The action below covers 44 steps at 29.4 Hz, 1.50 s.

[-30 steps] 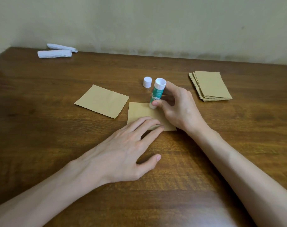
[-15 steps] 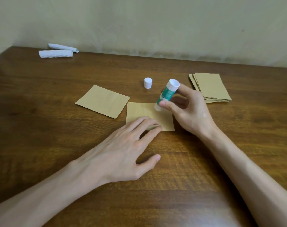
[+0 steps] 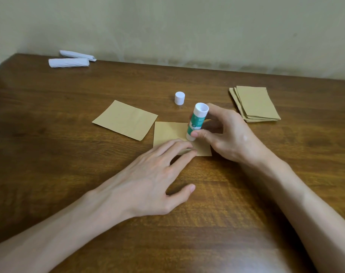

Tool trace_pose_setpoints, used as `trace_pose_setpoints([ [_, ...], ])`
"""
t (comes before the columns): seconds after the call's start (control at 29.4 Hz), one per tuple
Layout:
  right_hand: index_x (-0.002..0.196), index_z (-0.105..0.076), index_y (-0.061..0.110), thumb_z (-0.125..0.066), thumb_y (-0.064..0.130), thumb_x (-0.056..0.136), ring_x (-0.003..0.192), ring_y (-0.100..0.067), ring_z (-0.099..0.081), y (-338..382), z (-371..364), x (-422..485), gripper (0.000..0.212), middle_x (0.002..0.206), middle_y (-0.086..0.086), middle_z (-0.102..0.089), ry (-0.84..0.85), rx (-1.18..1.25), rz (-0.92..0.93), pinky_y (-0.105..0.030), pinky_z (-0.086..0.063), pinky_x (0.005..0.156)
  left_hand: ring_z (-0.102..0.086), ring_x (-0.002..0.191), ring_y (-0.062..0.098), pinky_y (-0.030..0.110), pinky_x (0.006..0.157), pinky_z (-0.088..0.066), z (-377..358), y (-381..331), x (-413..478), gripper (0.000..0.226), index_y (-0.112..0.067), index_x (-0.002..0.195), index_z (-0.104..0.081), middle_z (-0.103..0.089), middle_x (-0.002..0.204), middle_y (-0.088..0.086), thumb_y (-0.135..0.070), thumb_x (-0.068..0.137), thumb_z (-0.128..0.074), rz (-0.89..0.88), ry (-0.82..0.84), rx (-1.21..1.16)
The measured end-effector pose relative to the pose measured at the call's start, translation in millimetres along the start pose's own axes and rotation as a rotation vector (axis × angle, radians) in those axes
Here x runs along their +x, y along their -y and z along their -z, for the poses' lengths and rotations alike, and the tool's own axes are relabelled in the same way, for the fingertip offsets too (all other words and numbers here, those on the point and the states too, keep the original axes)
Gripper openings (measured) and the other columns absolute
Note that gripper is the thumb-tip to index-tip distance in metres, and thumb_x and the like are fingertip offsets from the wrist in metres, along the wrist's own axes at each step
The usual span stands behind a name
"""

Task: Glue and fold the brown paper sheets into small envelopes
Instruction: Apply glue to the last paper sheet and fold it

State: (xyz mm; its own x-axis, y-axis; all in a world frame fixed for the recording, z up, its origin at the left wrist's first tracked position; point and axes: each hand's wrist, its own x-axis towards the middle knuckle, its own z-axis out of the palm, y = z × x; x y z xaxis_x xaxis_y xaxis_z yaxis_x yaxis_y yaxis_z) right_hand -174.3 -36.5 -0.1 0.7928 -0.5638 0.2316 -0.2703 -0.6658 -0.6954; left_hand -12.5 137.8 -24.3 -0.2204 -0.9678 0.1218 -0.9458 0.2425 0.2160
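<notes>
Wooden table (image 3: 69,154): right hand (image 3: 230,138) pinching glue stick (image 3: 196,123), tip slid nearer along brown sheet (image 3: 169,133) (gluing underway); left hand (image 3: 153,180) flat, fingers straight, pinning sheet.

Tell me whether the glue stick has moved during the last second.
Yes. The glue stick has shifted away from the white cap, toward the person and slightly right, its tip now nearer the person on the brown sheet.

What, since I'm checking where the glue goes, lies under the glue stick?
The brown sheet lies under the glue stick, which the right hand grips. The left hand presses the sheet's near edge. The glue tip itself is hidden, so contact cannot be seen.
</notes>
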Motion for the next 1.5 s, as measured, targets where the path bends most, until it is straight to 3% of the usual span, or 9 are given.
trace_pose_setpoints([
  [0.14,0.106,-0.067,0.012,-0.085,0.029,0.089,0.096,-0.003,-0.075,0,-2,-2,0.031,0.106,0.007,-0.076,-0.075,-0.011,0.010,-0.024,-0.060,0.088,-0.016,0.154,0.006,0.027,0.122,-0.025,0,1,0,0.069,-0.024,0.161,-0.030,-0.022,0.163,-0.009,-0.062,0.103,-0.036,-0.004,0.005,-0.006],
  [0.37,0.112,-0.066,0.016,-0.076,0.012,0.095,0.106,-0.005,-0.072,-2,-2,0,0.021,0.108,0.009,-0.075,-0.021,-0.073,-0.033,-0.037,-0.058,0.097,-0.019,0.154,0.009,0.029,0.124,-0.029,-1,0,0,0.070,-0.022,0.160,-0.033,-0.026,0.163,-0.007,-0.061,0.103,-0.037,-0.004,-0.004,-0.003],
  [0.58,0.112,-0.066,0.022,-0.083,0.033,0.089,0.102,0.000,-0.071,0,-9,-1,0.031,0.106,0.013,-0.074,-0.139,-0.068,-0.050,-0.018,-0.058,0.089,-0.016,0.154,0.007,0.023,0.122,-0.019,1,-1,0,0.070,-0.023,0.162,-0.029,-0.022,0.164,-0.008,-0.062,0.104,-0.036,-0.004,0.012,0.016],
  [0.78,0.108,-0.062,0.021,-0.075,0.009,0.093,0.105,-0.006,-0.071,-3,-16,6,0.022,0.104,0.010,-0.075,-0.159,-0.123,-0.043,-0.035,-0.057,0.097,-0.018,0.153,0.006,0.017,0.118,-0.011,3,-2,-1,0.069,-0.023,0.161,-0.030,-0.025,0.162,-0.009,-0.061,0.104,-0.036,0.005,0.016,0.028],
  [1.02,0.112,-0.063,0.026,-0.081,0.028,0.092,0.099,0.000,-0.068,-2,-19,14,0.027,0.104,0.013,-0.072,-0.200,-0.131,-0.076,-0.005,-0.051,0.083,-0.014,0.153,0.005,0.017,0.118,-0.008,4,-2,0,0.071,-0.023,0.163,-0.027,-0.021,0.164,-0.009,-0.062,0.104,-0.034,0.006,0.027,0.025],
  [1.16,0.119,-0.065,0.020,-0.079,0.026,0.094,0.099,0.003,-0.065,-4,-22,17,0.030,0.106,0.014,-0.071,-0.218,-0.143,-0.071,0.000,-0.047,0.081,-0.015,0.154,0.006,0.018,0.119,-0.009,3,-3,0,0.071,-0.023,0.163,-0.027,-0.022,0.164,-0.008,-0.062,0.104,-0.034,0.006,0.024,0.026],
  [1.26,0.118,-0.065,0.021,-0.079,0.026,0.094,0.099,0.002,-0.067,-7,-25,18,0.028,0.106,0.015,-0.072,-0.236,-0.141,-0.066,-0.003,-0.049,0.084,-0.018,0.153,0.008,0.020,0.119,-0.014,2,-2,0,0.071,-0.022,0.162,-0.030,-0.025,0.163,-0.007,-0.062,0.104,-0.035,0.005,0.023,0.027],
  [1.4,0.112,-0.067,0.012,-0.078,0.018,0.095,0.099,-0.008,-0.075,-12,-20,18,0.021,0.107,0.006,-0.075,-0.367,0.131,-0.063,-0.029,-0.060,0.091,-0.021,0.152,0.008,0.021,0.119,-0.015,3,-2,0,0.071,-0.021,0.161,-0.032,-0.027,0.162,-0.007,-0.062,0.103,-0.037,0.011,0.018,0.025],
  [1.5,0.117,-0.068,0.006,-0.077,0.020,0.097,0.102,-0.007,-0.075,-9,-5,9,0.026,0.112,0.008,-0.074,-0.453,0.224,-0.085,-0.023,-0.058,0.092,-0.017,0.153,0.007,0.023,0.121,-0.016,3,0,0,0.072,-0.025,0.163,-0.027,-0.022,0.164,-0.009,-0.065,0.103,-0.034,0.017,0.018,0.004],
])
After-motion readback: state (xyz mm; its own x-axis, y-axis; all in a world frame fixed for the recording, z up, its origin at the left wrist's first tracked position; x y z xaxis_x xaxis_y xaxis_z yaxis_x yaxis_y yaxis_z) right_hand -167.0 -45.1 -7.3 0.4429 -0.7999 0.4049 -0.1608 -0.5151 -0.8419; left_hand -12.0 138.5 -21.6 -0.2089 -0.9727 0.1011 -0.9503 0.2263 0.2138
